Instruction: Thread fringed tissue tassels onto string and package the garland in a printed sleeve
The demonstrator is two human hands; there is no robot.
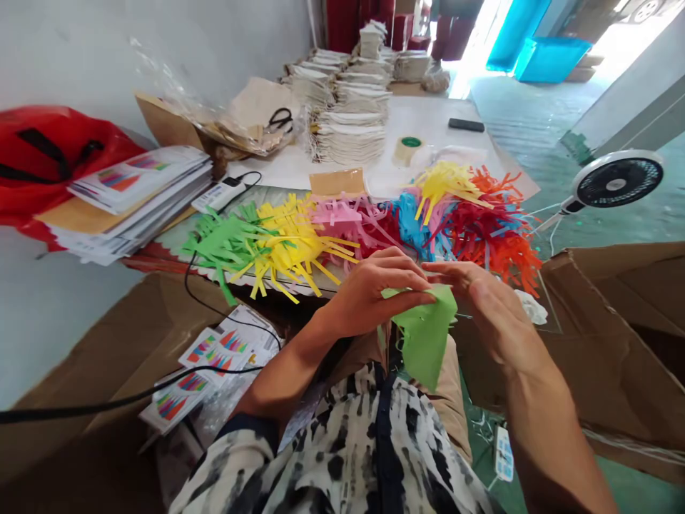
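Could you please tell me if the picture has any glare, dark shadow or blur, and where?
Head view: glare washes out the background around the blue bin; head view: the cardboard box at left darkens into shadow toward the bottom corner; head view: the right hand looks slightly soft, perhaps from motion.

Bright daylight is admitted beyond the paper stack (350, 118) and to its right, where the background is washed out. Glare is thrown on the floor (511, 111) right of the stack. The green sheet (428, 335), nearer than the stack, is clearly lit; the cardboard box (107, 343), nearer and left, is deeply shadowed. Outer edges are stretched; fine detail is softened.
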